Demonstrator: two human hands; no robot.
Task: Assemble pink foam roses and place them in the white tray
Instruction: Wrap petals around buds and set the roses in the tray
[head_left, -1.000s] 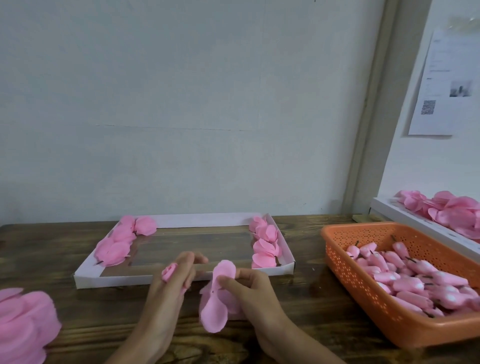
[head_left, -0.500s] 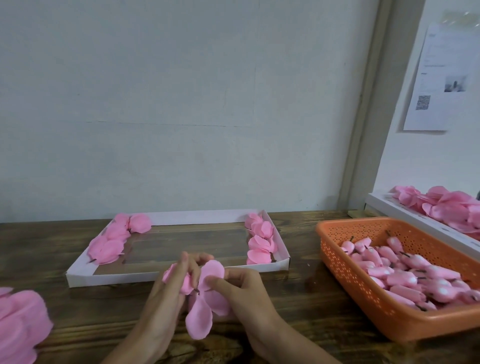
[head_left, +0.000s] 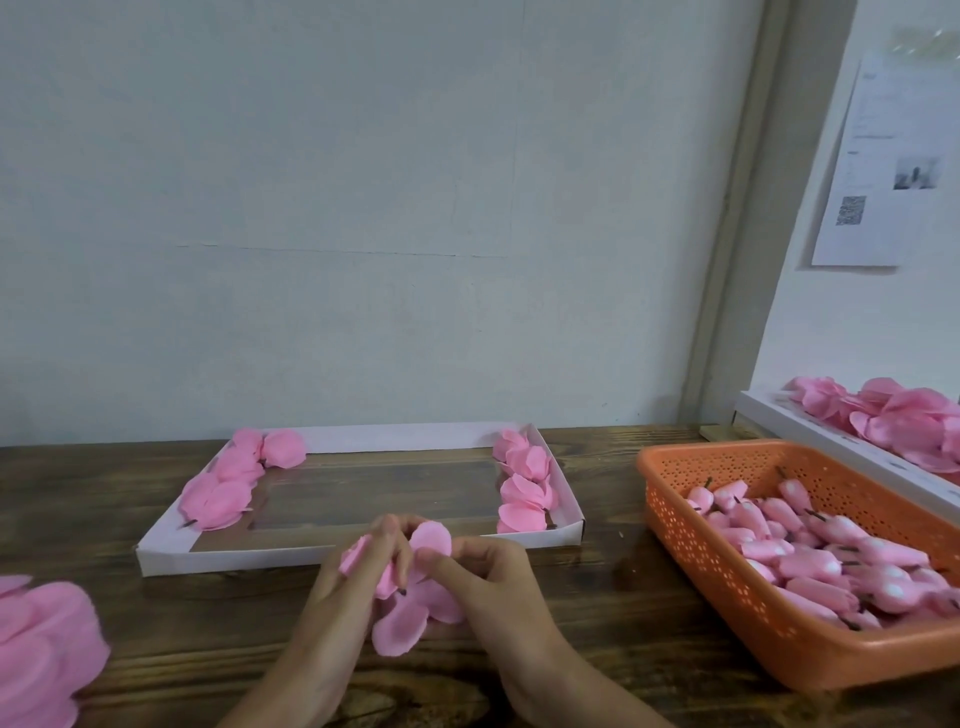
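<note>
Soft, even, rather flat light, with no lamp or window in view. Brightest on the far wall, dimmer on the dark table. Only faint, blurry shadows: along the near wall of the tray and under the basket. Small pale glints on the buds at right. Mildly soft throughout, with a slight smear on the left hand, right hand and rose. Heavy blur on the petals at near left. Wide-angle bend toward the edges: door frame leaning, paper at far right slanted, its print unreadable.
</note>
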